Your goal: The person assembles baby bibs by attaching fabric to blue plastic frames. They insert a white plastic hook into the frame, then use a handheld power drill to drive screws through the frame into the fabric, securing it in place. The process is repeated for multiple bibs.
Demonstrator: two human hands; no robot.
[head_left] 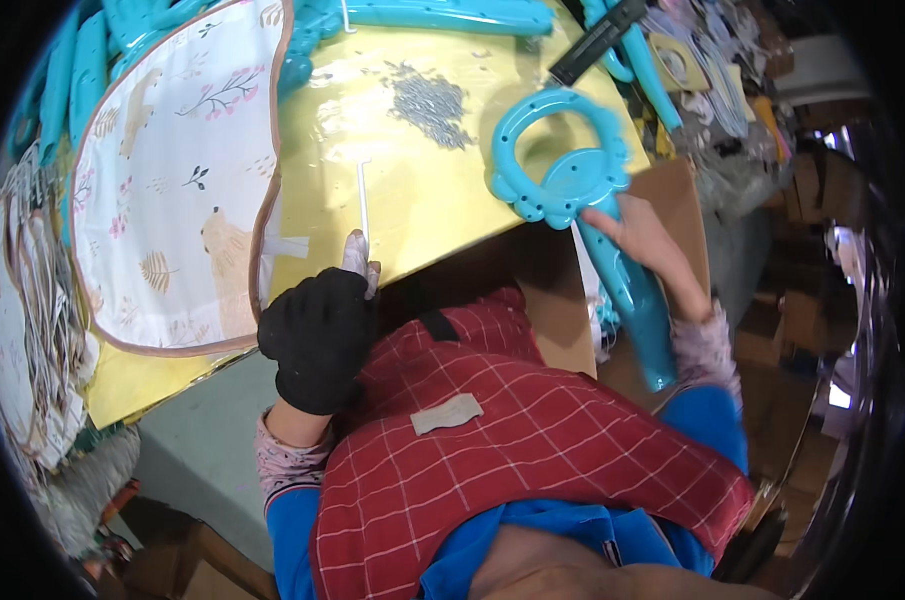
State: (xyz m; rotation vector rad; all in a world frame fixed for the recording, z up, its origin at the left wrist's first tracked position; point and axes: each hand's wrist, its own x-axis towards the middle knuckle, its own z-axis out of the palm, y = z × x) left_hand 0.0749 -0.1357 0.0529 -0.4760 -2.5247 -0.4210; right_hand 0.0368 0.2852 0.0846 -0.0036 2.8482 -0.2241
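My left hand (317, 325), in a black glove with light-coloured fingertips showing, is closed at the table's near edge. From its fingers a thin white rod (363, 205) with a short bent tip points away from me. My bare right hand (640, 232) grips a turquoise plastic part (627, 295) just below its head. That part has a round ring on top, a scalloped rim with small dark holes, and a long handle hanging down to the right. Left of my gloved hand lies a white fabric panel (172, 200) with brown edging and printed animals and twigs.
A pile of small grey screws (427, 105) lies on the yellow tabletop (412, 215). A black power screwdriver (597, 45) hangs at the upper right. More turquoise parts (452, 14) lie along the far side. An open cardboard box (672, 200) stands against the table's right edge.
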